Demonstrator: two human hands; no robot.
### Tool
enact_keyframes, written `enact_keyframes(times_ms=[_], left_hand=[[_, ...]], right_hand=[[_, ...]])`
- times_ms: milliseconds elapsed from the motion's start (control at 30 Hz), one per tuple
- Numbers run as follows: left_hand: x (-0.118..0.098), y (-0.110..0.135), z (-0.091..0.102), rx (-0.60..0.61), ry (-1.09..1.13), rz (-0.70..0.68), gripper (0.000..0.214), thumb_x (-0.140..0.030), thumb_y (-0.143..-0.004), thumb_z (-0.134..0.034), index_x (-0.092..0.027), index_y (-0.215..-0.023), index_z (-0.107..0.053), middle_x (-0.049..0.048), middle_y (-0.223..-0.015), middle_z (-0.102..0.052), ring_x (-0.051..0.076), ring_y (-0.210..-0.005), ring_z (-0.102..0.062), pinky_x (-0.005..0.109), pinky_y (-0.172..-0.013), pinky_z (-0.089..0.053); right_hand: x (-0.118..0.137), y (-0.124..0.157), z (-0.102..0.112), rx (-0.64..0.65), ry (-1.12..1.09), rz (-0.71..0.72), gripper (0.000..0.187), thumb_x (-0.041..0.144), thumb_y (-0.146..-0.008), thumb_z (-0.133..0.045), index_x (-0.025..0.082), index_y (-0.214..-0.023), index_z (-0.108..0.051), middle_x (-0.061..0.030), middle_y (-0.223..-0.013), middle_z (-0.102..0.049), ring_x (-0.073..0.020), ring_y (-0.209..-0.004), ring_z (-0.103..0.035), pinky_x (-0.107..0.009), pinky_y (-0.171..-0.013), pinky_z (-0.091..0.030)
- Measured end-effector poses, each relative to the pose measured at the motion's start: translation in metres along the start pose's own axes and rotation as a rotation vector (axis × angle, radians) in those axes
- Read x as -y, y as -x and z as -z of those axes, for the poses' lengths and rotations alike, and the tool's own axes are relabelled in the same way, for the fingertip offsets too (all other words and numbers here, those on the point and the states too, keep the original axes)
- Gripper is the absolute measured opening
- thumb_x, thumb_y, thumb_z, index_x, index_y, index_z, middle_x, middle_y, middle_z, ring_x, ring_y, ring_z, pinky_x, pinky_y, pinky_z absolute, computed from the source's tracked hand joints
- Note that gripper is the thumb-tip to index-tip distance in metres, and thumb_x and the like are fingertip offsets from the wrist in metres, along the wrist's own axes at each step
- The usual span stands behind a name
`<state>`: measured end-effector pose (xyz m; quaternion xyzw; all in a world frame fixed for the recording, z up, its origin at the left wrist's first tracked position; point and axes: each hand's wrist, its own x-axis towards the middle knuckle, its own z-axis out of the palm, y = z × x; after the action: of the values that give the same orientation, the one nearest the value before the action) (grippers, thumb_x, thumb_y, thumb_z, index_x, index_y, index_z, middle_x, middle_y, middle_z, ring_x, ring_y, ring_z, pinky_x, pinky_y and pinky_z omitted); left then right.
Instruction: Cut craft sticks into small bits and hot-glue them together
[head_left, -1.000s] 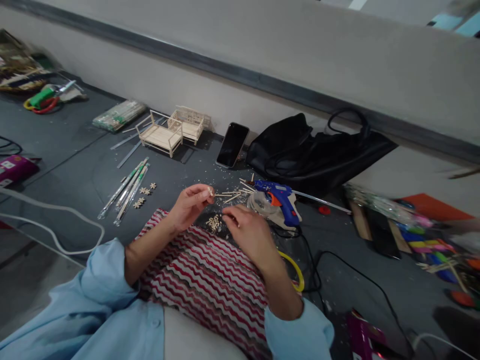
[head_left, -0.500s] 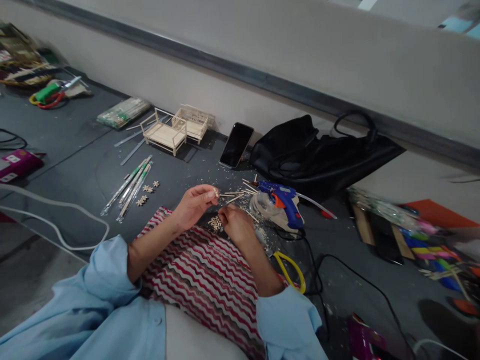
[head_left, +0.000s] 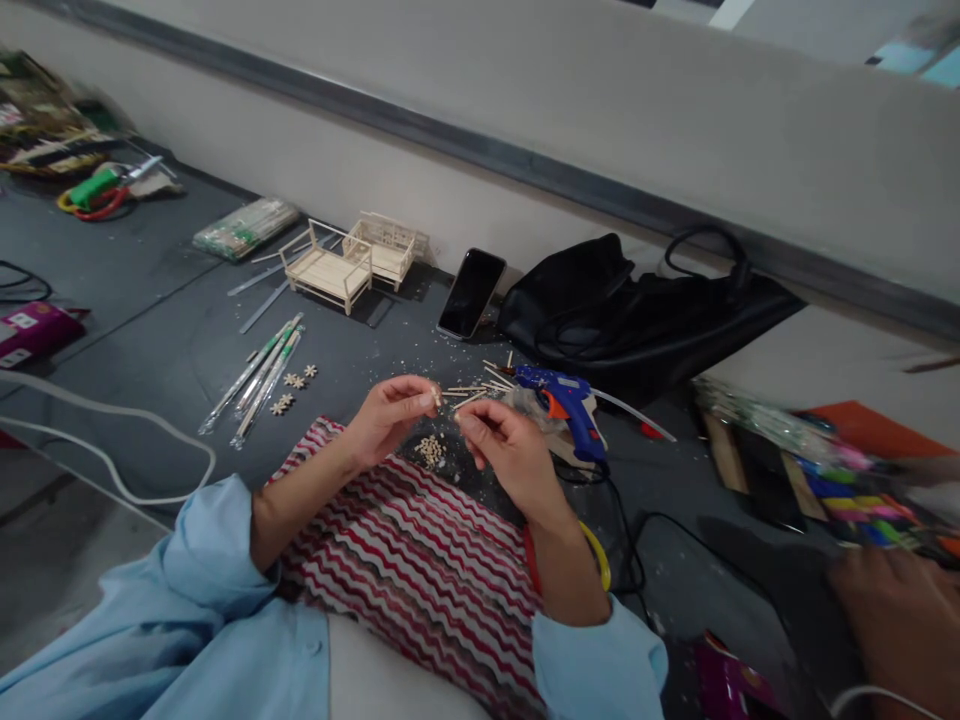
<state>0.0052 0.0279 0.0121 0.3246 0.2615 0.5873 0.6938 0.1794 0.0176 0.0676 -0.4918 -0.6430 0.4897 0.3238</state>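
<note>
My left hand [head_left: 396, 418] is closed in a pinch on a small pale wooden piece [head_left: 436, 394] at its fingertips. Just to its right, my right hand [head_left: 514, 445] is also pinched; a tiny pale bit shows at its fingertips, probably a wooden piece too. The two sets of fingertips are close but apart. Below them a pile of small wooden pieces [head_left: 429, 452] lies on the dark table. Thin wooden sticks [head_left: 466, 391] lie just beyond. Several flower-shaped wooden pieces [head_left: 295, 381] are to the left. A striped cloth [head_left: 405, 570] covers my lap.
On the right lies a blue glue gun [head_left: 568, 400] with its cord. A phone [head_left: 471, 293] and a black bag [head_left: 637, 310] are by the wall, near miniature wooden furniture [head_left: 330, 272]. Wrapped sticks [head_left: 262, 375] lie left. Another person's hand [head_left: 896, 610] is at far right.
My right hand has lifted from the pile of small pieces and moved up and right, near my left fingertips. My left hand stays nearly still. Another person's hand has come in at the right.
</note>
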Motion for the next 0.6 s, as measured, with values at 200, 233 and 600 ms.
enact_keyframes(times_ms=[200,233,600], left_hand=[[0.0015,0.0028,-0.0007,0.025,-0.046,-0.023,0.016,-0.025,-0.065,-0.084,-0.017,-0.075,-0.074,0.0018,-0.077,-0.065,0.011,-0.073,-0.055,0.025,-0.072,-0.042],[0.0011,0.0033,-0.0014,0.025,-0.053,-0.022,0.017,-0.026,-0.065,-0.084,-0.017,-0.075,-0.074,0.0019,-0.077,-0.064,0.011,-0.073,-0.055,0.026,-0.072,-0.042],[-0.0028,0.0064,-0.0068,0.069,-0.129,-0.056,0.017,-0.026,-0.064,-0.085,-0.015,-0.073,-0.074,0.0035,-0.079,-0.064,0.012,-0.076,-0.055,0.026,-0.074,-0.043]], right_hand=[[0.0059,0.0032,-0.0015,0.033,-0.056,-0.011,0.024,0.043,-0.085,-0.061,0.02,-0.083,-0.061,0.0067,-0.061,-0.051,-0.0073,-0.047,-0.045,-0.021,-0.048,-0.037],[0.0057,0.0031,-0.0016,0.039,-0.055,-0.006,0.024,0.044,-0.085,-0.06,0.02,-0.083,-0.061,0.0066,-0.061,-0.051,-0.0075,-0.047,-0.045,-0.021,-0.048,-0.037],[0.0115,0.0065,0.0012,-0.044,0.251,0.194,0.017,0.037,-0.088,-0.057,0.022,-0.082,-0.062,0.0011,-0.075,-0.062,-0.013,-0.065,-0.055,-0.024,-0.059,-0.042]])
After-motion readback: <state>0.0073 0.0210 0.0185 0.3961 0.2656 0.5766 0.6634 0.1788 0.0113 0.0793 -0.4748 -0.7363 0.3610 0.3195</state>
